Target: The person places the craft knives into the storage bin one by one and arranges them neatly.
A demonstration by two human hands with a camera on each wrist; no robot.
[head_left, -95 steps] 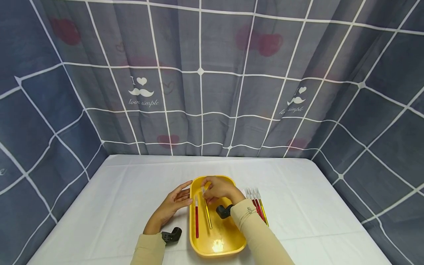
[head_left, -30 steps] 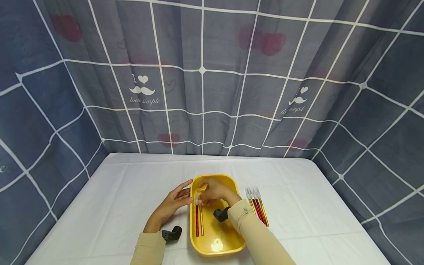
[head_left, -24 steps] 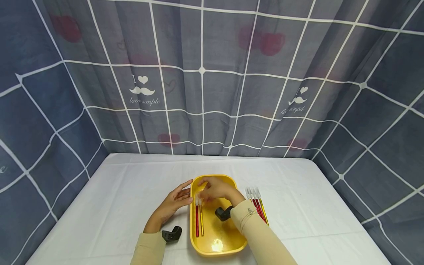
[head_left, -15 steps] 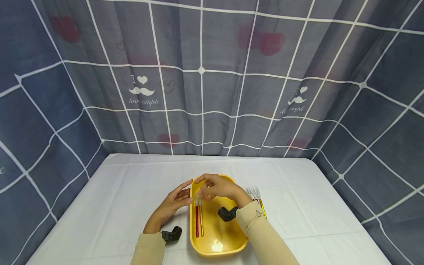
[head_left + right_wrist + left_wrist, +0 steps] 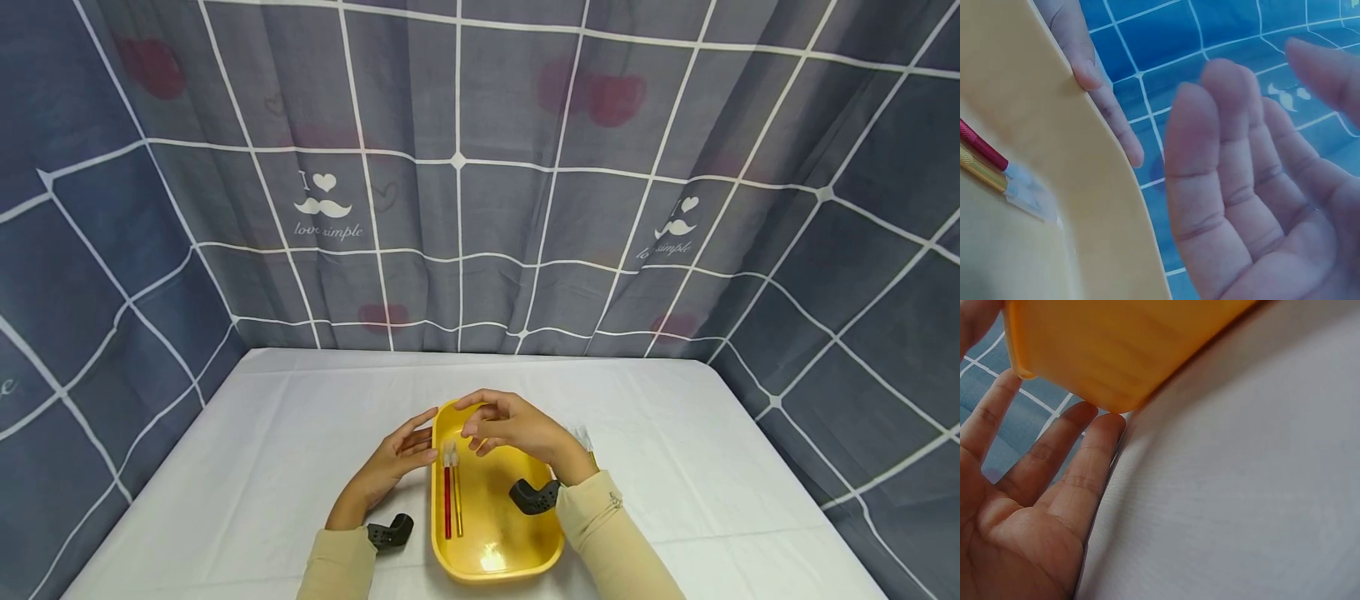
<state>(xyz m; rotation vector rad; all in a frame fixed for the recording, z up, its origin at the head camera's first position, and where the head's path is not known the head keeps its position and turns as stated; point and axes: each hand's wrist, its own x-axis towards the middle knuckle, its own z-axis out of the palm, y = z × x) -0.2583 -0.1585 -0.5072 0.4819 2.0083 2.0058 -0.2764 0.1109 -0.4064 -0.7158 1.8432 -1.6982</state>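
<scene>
Your left hand (image 5: 390,467), reaching out of a beige cloth sleeve (image 5: 337,562), was at the left edge of a glossy yellow tray (image 5: 517,546) with rounded corners. Its grip held nothing: the fingers were extended and spread, and in the left wrist view the fingertips (image 5: 1110,425) touched the tray's outer wall. An angled black device (image 5: 390,532) sat at that wrist. The tray stood on a white-clothed worktop (image 5: 262,467), well clear of the far edge.

Inside it, along its left edge, you had a slim red metallic tool (image 5: 447,504) with a clear plastic cap and, just to the right, a slim gold metallic tool (image 5: 459,504), capped likewise. They lay side by side, caps toward the tray's far left corner.

Your right hand (image 5: 517,425) hung over the tray's far right corner, apart from both tools; its fingers were loosely bent, the grip holding nothing. A second black device (image 5: 535,497) sat at that wrist. Beyond the tray's right edge, clear capped ends of other slim tools (image 5: 585,437) showed on the worktop, mostly hidden by your right arm; their number could not be told.
</scene>
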